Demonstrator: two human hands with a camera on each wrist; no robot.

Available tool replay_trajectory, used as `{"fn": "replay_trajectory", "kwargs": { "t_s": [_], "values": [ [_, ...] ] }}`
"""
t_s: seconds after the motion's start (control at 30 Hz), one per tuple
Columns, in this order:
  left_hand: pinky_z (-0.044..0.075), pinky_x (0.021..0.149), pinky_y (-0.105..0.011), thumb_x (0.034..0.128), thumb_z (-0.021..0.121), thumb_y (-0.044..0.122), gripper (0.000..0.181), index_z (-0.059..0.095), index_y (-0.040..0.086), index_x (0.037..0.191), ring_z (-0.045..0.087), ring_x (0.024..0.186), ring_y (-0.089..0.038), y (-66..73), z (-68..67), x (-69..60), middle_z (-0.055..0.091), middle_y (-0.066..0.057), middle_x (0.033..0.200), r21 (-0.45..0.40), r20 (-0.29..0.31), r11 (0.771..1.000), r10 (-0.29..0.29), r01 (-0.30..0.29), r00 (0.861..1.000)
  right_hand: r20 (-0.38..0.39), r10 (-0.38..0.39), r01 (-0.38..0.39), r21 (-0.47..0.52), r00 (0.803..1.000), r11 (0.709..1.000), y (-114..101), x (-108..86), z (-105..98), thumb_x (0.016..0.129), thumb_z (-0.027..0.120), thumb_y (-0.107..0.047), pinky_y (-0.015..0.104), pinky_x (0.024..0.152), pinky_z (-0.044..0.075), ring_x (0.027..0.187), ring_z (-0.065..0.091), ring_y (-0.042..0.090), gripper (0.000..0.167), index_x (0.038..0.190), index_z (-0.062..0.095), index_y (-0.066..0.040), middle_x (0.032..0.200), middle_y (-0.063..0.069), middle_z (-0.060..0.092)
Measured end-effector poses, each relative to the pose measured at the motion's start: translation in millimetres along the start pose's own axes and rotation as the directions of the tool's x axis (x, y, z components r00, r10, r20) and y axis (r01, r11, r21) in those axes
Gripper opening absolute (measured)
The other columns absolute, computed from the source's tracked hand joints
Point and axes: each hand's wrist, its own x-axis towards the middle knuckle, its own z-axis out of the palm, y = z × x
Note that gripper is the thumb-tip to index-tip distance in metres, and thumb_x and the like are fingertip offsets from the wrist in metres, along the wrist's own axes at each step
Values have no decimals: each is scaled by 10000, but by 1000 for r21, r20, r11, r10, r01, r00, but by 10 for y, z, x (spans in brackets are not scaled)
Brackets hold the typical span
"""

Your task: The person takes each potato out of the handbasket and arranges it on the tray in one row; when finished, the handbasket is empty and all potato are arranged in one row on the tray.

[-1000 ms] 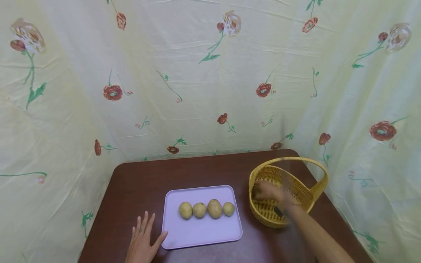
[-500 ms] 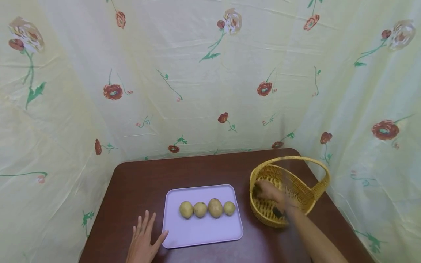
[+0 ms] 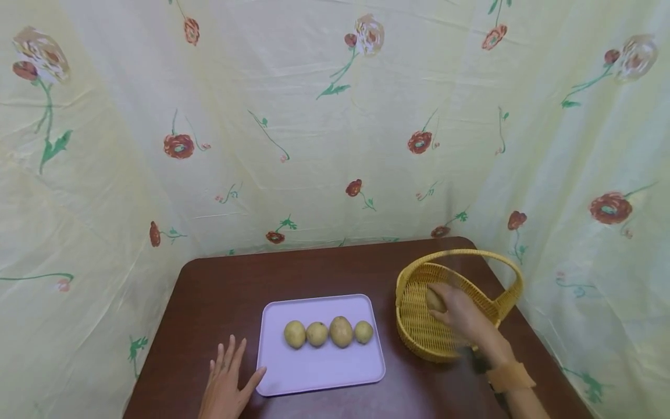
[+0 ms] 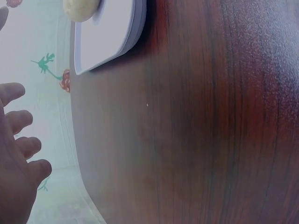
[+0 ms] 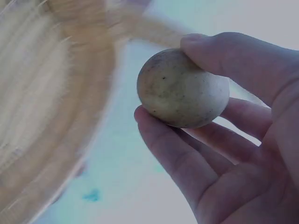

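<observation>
My right hand (image 3: 460,314) is over the yellow wicker basket (image 3: 419,343) and pinches a round, yellow-brown potato (image 5: 182,91) between thumb and fingertips. In the right wrist view the potato shows small dark specks. To the left, a pale lilac tray (image 3: 319,372) lies on the table, with several similar potatoes (image 3: 342,331) in a row across it. My left hand (image 3: 225,381) is beside the tray's left edge, its fingers spread and holding nothing. The thumb tip lies at the tray's near-left rim; whether it touches cannot be told.
The dark reddish-brown table (image 3: 225,297) has rounded far corners. Behind it and at both sides hangs a pale flowered curtain (image 3: 293,192). An arched handle (image 3: 460,253) rises over the basket on the right.
My right hand has come up and to the right from the basket's left side, and the potato now shows in its fingers. The left hand and the tray have stayed put.
</observation>
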Motion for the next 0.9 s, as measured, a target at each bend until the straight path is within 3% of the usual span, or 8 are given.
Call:
{"fn": "replay_trajectory", "kwargs": {
  "t_s": [0.13,0.3,0.4,0.5,0.67,0.8,0.9],
  "values": [
    [78,1113,-657,851,570,635,887,324,70,1489,34,1431,-473,4,-7,5,158,-248,1565,-2,6,1000,-6,6,1000,-72,-79,80,16,994,997,-452,84,-72,711,822,-53,456,820,541,1026,631,353,588,1232,578,67,1191,226,621],
    [72,1116,-654,845,580,632,893,326,67,1488,31,1430,-475,2,-19,-8,151,-249,1566,-7,11,1000,-17,17,1000,-4,-98,98,97,995,990,-984,353,163,769,791,-115,429,912,517,1136,601,317,638,1338,528,5,1365,173,530],
    [80,1113,-658,844,583,632,894,329,64,1486,35,1430,-475,-2,-21,-17,158,-251,1564,-5,16,1000,-21,21,1000,46,-160,150,166,986,975,-1268,549,402,802,769,-129,391,904,527,1116,617,281,631,1363,505,-11,1402,155,497],
    [79,1109,-663,841,578,640,904,325,59,1486,30,1429,-477,0,-26,-13,156,-256,1562,-2,22,1000,-28,28,999,109,-230,210,173,967,962,-1527,742,679,837,743,-173,340,902,528,1093,627,245,620,1382,487,-27,1409,135,489],
    [88,1100,-675,841,569,651,906,328,63,1486,45,1426,-482,0,-29,-12,159,-256,1562,10,23,999,-34,34,999,222,-309,294,99,925,951,-1879,995,1211,856,724,-252,258,896,512,1062,628,175,611,1390,488,-73,1390,86,511],
    [115,1089,-684,844,585,629,883,343,67,1480,73,1423,-487,-6,-20,-20,173,-253,1560,6,-1,1000,-18,18,1000,269,-376,385,21,887,923,-2061,1122,1629,844,731,-302,212,829,521,956,645,123,597,1355,516,-80,1295,49,562],
    [125,1085,-687,847,590,617,870,351,66,1476,80,1421,-490,-11,-11,-25,181,-254,1557,-2,-17,1000,-6,6,1000,296,-395,422,-30,870,906,-2143,1179,1890,834,739,-331,191,762,524,860,639,87,582,1325,533,-95,1223,19,581]
  ]
}}
